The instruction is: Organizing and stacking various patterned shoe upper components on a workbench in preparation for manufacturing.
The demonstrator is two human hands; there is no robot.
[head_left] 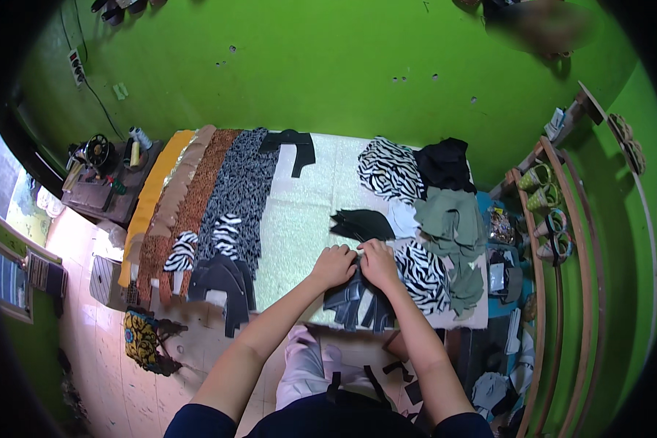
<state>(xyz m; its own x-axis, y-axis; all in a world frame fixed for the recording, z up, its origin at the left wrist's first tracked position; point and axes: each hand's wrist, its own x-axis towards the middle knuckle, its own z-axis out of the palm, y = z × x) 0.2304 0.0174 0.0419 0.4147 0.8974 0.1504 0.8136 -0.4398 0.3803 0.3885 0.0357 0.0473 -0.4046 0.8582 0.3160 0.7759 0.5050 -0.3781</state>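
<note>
Both hands meet over a pile of dark grey cut pieces (345, 298) at the table's near edge. My left hand (333, 266) has its fingers curled down on the top of these pieces. Close beside it, my right hand (378, 263) is also closed at the same spot, and a thin dark tip shows between the hands. The fingertips are partly hidden, but both seem to grip a dark cut piece. Just beyond them lies a stack of black curved pieces (362, 223). Zebra-print pieces (421, 276) lie right of my right hand.
Yellow (158, 191), brown and grey-patterned (242, 182) material strips cover the table's left side. Green pieces (451, 223) and black cloth (444, 163) lie at right. A sewing machine (97, 151) stands far left. A wooden rack (571, 292) with sandals stands right.
</note>
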